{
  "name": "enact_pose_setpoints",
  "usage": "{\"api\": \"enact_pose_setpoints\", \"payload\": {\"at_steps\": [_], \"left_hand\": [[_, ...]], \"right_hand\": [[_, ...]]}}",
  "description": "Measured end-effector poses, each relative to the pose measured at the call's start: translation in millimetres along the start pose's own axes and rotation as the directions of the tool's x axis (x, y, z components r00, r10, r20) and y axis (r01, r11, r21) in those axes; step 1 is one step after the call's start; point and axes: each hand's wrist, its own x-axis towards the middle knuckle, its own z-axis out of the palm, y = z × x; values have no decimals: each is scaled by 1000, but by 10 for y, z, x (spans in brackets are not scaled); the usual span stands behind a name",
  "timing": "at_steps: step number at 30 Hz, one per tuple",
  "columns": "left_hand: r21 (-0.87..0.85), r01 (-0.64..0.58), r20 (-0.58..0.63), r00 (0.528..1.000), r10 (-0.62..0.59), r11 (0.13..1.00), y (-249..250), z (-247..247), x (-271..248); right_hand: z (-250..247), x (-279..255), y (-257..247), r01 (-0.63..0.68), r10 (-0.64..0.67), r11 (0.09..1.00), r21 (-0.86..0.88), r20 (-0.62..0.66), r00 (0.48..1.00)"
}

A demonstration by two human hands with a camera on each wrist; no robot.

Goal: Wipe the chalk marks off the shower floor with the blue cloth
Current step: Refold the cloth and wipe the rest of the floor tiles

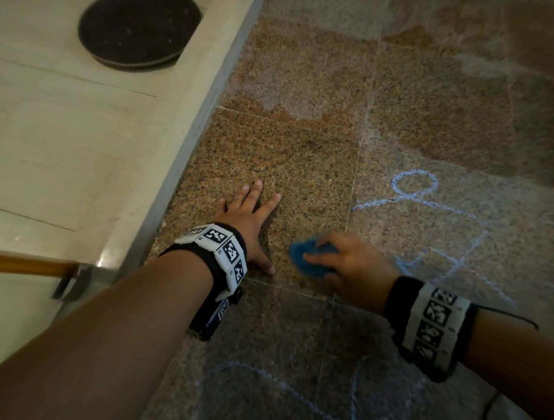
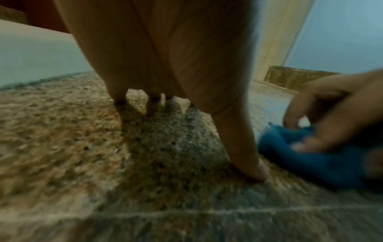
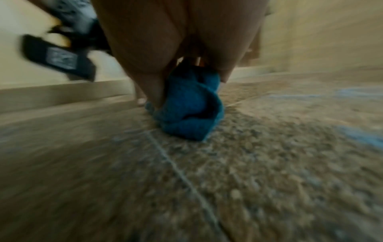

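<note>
My right hand (image 1: 346, 259) grips the bunched blue cloth (image 1: 305, 254) and presses it onto the speckled brown shower floor (image 1: 287, 153). The cloth (image 3: 190, 109) shows crumpled under my palm in the right wrist view, and in the left wrist view the cloth (image 2: 311, 155) lies just right of my left thumb. My left hand (image 1: 250, 221) lies flat on the floor with fingers spread, left of the cloth. Pale blue chalk marks (image 1: 414, 189) run to the right of my right hand, and fainter chalk lines (image 1: 294, 395) cross the near tiles.
A raised cream ledge (image 1: 194, 119) borders the floor on the left, with a dark round mat (image 1: 137, 26) on the cream tiles beyond it. A wooden handle with a metal piece (image 1: 63, 274) lies at the lower left. Whitish smeared patches (image 1: 292, 103) lie farther up the floor.
</note>
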Motion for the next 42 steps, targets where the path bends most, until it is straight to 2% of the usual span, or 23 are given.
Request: {"api": "enact_pose_setpoints", "payload": {"at_steps": [2,3,5,6,8,10,12,13,15,17,19,22,24,26,28,30,32,34,36,38,40,42], "left_hand": [[10,0,-4,1000,0,1000,-4,14,5],[11,-2,-4,1000,2,1000,-5,17,7],[3,-5,-4,1000,5,1000,-12,17,11],[-1,-7,-5,1000,7,1000,-15,14,13],[-2,-9,-4,1000,9,1000,-18,14,13],[2,-8,-9,1000,8,1000,-23,24,17],[6,-8,-16,1000,8,1000,-26,36,26],[9,-7,-14,1000,7,1000,-33,42,29],[17,-6,-5,1000,6,1000,-48,41,36],[21,-16,7,1000,16,1000,-63,20,37],[17,-23,15,1000,22,1000,-62,-24,32],[-4,3,-5,1000,-3,1000,-16,-73,23],[9,-1,-38,999,2,1000,28,-97,47],[41,-38,-61,997,41,998,79,-138,99],[65,-92,-60,994,96,994,149,-226,179],[78,-136,-42,989,140,988,229,-337,252],[87,-155,-36,987,159,984,309,-424,322],[86,-151,-27,988,154,985,375,-442,384],[78,-137,5,991,137,988,418,-404,433],[76,-122,17,993,121,990,438,-354,475],[76,-114,16,993,113,991,443,-332,498],[76,-114,9,994,113,991,443,-336,500]], "right_hand": [[54,-53,1,158,-154,987,-27,120,981],[9,2,50,146,-143,989,-8,149,978],[-108,128,177,-37,32,998,47,95,995],[-133,177,249,-156,154,987,47,51,987],[-150,233,223,-276,276,960,36,23,961],[-68,213,75,-150,151,989,-16,14,989],[44,146,2,22,-16,998,-56,106,994],[40,171,19,40,-30,997,-59,170,985],[-63,255,107,22,-9,998,-55,219,976],[-149,340,275,-20,34,997,-78,185,982],[-242,441,480,-115,128,987,-115,111,986],[-372,574,682,-341,366,914,-221,84,927],[-371,640,583,-413,449,869,-271,84,890],[-268,661,331,-362,404,894,-265,124,906],[-197,632,155,-228,274,942,-246,172,946],[-288,665,243,-163,212,957,-240,192,958],[-401,690,493,-284,323,930,-233,150,935],[-438,653,665,-484,509,847,-218,72,858],[-376,629,603,-575,598,794,-198,82,797],[-309,608,421,-537,568,818,-207,138,812],[-266,568,279,-457,498,855,-245,143,855],[-296,537,245,-433,475,867,-247,147,868]]}}
